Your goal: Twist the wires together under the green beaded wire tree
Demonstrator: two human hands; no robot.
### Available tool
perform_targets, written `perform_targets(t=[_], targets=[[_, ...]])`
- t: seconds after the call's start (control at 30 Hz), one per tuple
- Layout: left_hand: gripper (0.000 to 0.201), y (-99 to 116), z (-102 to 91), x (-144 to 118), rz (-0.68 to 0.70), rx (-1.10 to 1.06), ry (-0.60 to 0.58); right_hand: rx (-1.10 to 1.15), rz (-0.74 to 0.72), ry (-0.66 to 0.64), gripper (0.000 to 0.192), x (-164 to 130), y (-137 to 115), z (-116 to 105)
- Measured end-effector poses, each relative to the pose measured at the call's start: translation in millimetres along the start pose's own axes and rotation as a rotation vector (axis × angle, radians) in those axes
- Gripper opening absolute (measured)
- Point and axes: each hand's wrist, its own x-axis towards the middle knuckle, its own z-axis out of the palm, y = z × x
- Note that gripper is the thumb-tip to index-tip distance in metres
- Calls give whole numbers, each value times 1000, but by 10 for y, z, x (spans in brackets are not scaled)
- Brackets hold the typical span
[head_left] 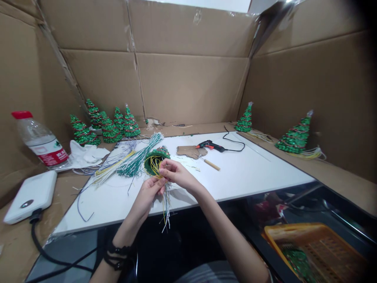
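Note:
A small green Christmas tree ornament (161, 151) lies on its side on the white board, its hollow base facing me. Yellow, white and green wires (165, 202) come out of that base and hang down past the board's front edge. My left hand (153, 185) pinches the wires just below the base. Close above it, my right hand (173, 171) has thumb and fingers closed on the wires at the opening. The fingertips partly hide where the wires are gripped. Left of the tree, a thick bundle of green and white wires (141, 153) rests on the board.
Several finished-looking green trees (110, 127) stand at the back left, two more (294, 133) at the right. A glue gun (210, 146), a wooden-handled awl (211, 164), a bottle (41, 141), a white power bank (32, 196) and an orange basket (312, 228) surround the white board (250, 177).

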Motion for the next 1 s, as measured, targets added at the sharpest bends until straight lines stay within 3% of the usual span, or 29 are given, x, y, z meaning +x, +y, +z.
perform_targets(t=[0.1,0.2,0.27,0.5,0.77,0.87,1.0], targets=[[37,-3,-3,-2,-4,-26,14,-66,12,77,22,-35,-31,31],[34,-8,-22,1,-26,-79,36,-147,41,303,27,-155,-65,57],[30,-5,-38,2,-45,-127,43,-171,78,385,29,-277,-86,76],[23,26,-89,-18,-110,-359,-42,-436,144,302,21,-616,-150,231],[25,88,-93,-20,-178,-611,-140,-705,239,190,30,-625,-58,349],[26,71,-105,-5,-177,-609,-151,-659,252,170,25,-604,7,314],[28,48,-108,-5,-169,-526,-146,-327,267,71,21,-562,31,201]])
